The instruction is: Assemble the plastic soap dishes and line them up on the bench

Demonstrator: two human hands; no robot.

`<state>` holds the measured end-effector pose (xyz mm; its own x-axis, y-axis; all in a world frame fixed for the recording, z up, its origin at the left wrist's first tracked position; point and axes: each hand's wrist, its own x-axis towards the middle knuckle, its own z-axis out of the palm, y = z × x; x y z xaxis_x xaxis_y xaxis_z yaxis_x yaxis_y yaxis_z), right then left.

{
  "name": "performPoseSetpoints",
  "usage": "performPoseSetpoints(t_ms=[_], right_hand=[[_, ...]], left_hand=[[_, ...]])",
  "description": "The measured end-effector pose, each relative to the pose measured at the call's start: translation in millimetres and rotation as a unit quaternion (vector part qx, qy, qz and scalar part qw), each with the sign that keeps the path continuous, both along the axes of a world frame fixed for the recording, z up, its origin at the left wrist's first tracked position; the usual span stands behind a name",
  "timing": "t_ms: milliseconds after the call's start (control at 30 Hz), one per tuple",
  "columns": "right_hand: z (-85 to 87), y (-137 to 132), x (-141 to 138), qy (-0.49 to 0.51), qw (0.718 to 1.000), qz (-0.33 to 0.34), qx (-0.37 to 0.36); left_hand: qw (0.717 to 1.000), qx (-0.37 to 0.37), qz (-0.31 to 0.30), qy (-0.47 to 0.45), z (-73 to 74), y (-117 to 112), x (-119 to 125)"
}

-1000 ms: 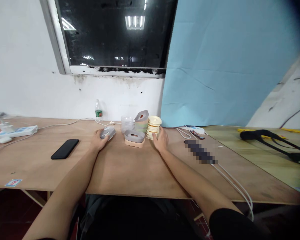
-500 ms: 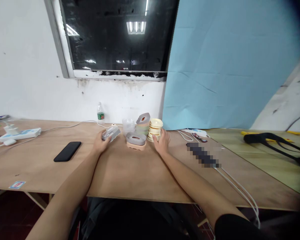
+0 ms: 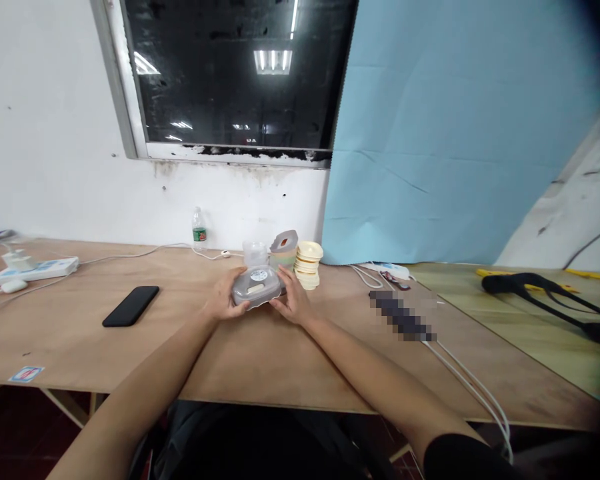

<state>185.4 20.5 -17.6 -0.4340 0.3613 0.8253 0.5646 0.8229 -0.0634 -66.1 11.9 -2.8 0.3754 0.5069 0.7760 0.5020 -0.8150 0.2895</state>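
Observation:
Both my hands hold a small grey oval box (image 3: 257, 285) just above the wooden table (image 3: 260, 353), tilted toward me with a white label on its top. My left hand (image 3: 223, 299) grips its left side with curled fingers. My right hand (image 3: 293, 301) grips its right side. Just behind stand a stack of cream lids (image 3: 309, 265), a grey-lidded green and peach stack (image 3: 283, 248) and a clear plastic cup (image 3: 255, 253). The peach-based box seen earlier is hidden behind the held box or under it; I cannot tell which.
A black phone (image 3: 131, 306) lies to the left. A white power strip (image 3: 33, 270) sits at the far left. A water bottle (image 3: 197, 229) stands by the wall. White cables (image 3: 473, 377) run off the right front edge. A black strap (image 3: 545, 291) lies far right.
My left hand carried the grey box from the left to the middle. My right hand left the cream lids and took hold of the box's right side.

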Motion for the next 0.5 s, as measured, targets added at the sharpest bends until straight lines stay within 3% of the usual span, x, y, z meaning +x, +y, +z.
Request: performPoseSetpoints(t_ms=[100, 300, 500], right_hand=[[0.1, 1, 0, -0.01, 1.0, 0.013, -0.003], [-2.0, 4, -2, -0.005, 1.0, 0.017, -0.003], [-4.2, 2, -2, 0.01, 0.999, 0.022, -0.038]], left_hand=[[1.0, 0.008, -0.011, -0.005, -4.1, 1, 1], [0.994, 0.004, -0.036, -0.105, -19.8, 7, 9], [0.985, -0.022, -0.024, -0.17, -30.2, -1, 21]])
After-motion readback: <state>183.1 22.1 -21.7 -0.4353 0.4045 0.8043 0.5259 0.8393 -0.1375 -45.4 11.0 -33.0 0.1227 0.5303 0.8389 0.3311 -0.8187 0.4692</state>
